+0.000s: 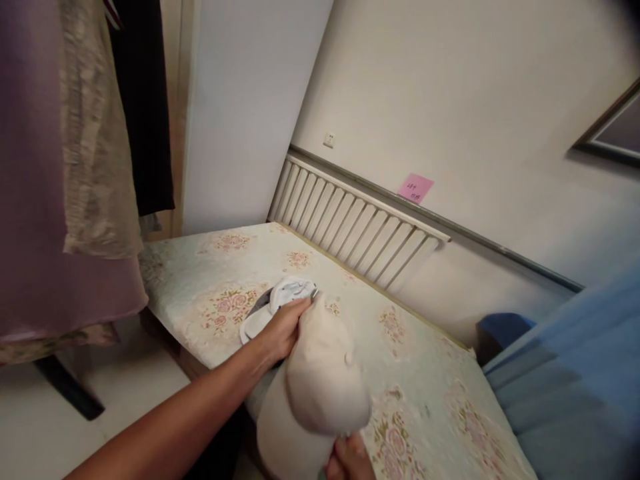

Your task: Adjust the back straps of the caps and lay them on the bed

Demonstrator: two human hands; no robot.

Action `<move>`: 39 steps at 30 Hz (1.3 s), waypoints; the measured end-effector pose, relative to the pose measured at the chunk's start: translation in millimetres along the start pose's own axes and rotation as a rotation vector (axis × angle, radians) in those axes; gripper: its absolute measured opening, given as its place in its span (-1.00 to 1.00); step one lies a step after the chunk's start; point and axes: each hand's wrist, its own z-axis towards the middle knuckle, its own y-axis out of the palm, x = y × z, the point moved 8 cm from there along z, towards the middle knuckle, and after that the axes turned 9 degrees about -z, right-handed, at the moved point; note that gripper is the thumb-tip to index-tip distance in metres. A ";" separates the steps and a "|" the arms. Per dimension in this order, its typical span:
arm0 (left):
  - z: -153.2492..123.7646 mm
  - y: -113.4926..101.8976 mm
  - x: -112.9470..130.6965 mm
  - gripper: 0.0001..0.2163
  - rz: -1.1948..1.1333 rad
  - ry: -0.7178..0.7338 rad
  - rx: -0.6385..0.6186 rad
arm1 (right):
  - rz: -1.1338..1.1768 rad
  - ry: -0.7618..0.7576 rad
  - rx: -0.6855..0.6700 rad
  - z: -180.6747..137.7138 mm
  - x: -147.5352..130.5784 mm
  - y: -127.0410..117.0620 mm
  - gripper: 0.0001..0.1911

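A cream baseball cap [325, 373] is held up over the near edge of the bed, its brim tilted toward the lower left. My left hand [290, 327] grips the cap's far edge, fingers closed and partly hidden behind it. Low in the view, my right hand [350, 459] pinches the cap's near side close to the brim. Just beyond my left hand, a white cap [287, 293] with a grey part lies on the mattress [295, 259], which has a floral cover. My left hand and forearm hide some of that white cap.
Clothes [100, 167] hang at the left. A white radiator [350, 220] runs along the wall behind the bed, with a pink note [416, 188] above it. A blue curtain [585, 373] and a dark blue object [503, 331] stand at the right.
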 end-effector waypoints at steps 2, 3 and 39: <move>13.1 14.2 46.4 -0.70 0.127 0.191 -0.046 | 0.423 0.168 0.103 50.0 10.0 -11.4 -0.60; 18.9 16.0 69.4 -0.65 0.247 0.300 -0.038 | 0.552 0.187 0.133 77.5 9.9 -14.3 -0.56; 31.9 -117.9 -46.6 -0.48 2.252 0.659 0.124 | 0.289 0.560 0.398 36.8 175.4 44.1 -0.82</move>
